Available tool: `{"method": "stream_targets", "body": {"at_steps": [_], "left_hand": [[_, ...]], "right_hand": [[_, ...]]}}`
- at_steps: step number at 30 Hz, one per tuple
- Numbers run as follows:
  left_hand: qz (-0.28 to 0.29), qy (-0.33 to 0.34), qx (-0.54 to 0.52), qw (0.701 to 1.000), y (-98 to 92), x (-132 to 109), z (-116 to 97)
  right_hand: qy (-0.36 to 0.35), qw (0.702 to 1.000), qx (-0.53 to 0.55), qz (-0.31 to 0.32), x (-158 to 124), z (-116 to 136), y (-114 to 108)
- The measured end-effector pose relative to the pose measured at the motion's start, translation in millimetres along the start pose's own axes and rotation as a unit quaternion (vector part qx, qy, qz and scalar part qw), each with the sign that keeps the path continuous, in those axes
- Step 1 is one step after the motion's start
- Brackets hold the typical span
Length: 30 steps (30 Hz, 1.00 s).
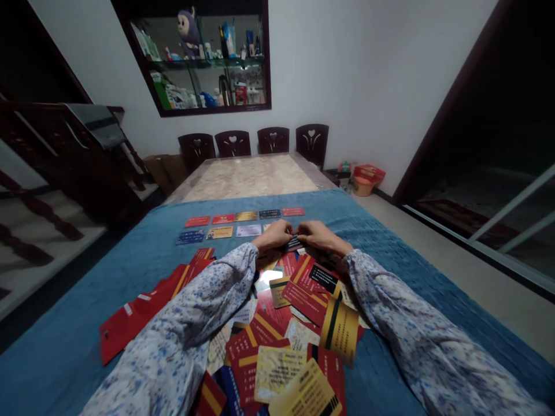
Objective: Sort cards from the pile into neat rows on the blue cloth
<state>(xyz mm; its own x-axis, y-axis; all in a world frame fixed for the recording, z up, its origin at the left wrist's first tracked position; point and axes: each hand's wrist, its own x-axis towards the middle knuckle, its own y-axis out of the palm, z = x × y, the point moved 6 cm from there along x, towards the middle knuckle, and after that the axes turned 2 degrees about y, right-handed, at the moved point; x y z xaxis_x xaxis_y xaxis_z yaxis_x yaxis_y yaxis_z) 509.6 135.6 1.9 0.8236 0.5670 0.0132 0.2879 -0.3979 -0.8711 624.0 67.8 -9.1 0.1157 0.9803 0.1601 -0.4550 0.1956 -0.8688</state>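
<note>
Both of my hands meet over the far end of a loose pile of cards, with a dark card (293, 243) bearing white print between them. My left hand (274, 236) pinches its left side, and my right hand (319, 237) has its fingers closed at the right side. Beneath and nearer me spread overlapping red, gold, black and blue cards, among them a red card (305, 303) and a gold card (340, 330). Just beyond my hands, cards lie face up in two rows, including a gold card (245, 216) and a blue card (189, 237). My left hand partly hides the near row's right end.
A fanned line of red cards or sleeves (143, 309) lies left of my left forearm. Blue cloth (373, 254) covers the near part of the table; its bare stone top (255, 173) shows beyond. Several dark chairs (312, 144) stand at the far end.
</note>
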Motion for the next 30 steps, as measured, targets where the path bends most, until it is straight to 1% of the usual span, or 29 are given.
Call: {"method": "stream_targets", "body": {"at_steps": [4,9,11,17,22,26,30], "left_hand": [[-0.006,0.008,0.012,1.000,-0.6,-3.3,-3.8],[-0.045,0.032,0.024,0.998,-3.9,-9.4,-8.8],[-0.051,0.048,0.026,0.997,-4.4,-11.2,-9.3],[-0.047,0.111,0.025,0.992,-3.3,-16.4,-7.6],[-0.050,0.112,0.057,0.991,-2.4,-27.1,-8.1],[-0.051,0.111,0.090,0.988,-1.3,-34.3,-13.3],[-0.055,0.113,0.108,0.986,-2.0,-36.4,-16.8]], "right_hand": [[0.030,0.999,0.030,-0.029,-0.4,-4.5,-4.3],[0.053,0.993,0.078,-0.066,-1.3,-9.8,-7.5],[0.050,0.991,0.095,-0.085,-1.7,-10.9,-8.9],[0.025,0.984,0.119,-0.128,-1.7,-11.4,-13.6],[0.041,0.982,0.123,-0.134,-3.0,-12.4,-16.1],[0.036,0.984,0.125,-0.124,-4.9,-10.3,-17.8],[0.019,0.985,0.117,-0.122,-6.2,-8.2,-19.2]]}}
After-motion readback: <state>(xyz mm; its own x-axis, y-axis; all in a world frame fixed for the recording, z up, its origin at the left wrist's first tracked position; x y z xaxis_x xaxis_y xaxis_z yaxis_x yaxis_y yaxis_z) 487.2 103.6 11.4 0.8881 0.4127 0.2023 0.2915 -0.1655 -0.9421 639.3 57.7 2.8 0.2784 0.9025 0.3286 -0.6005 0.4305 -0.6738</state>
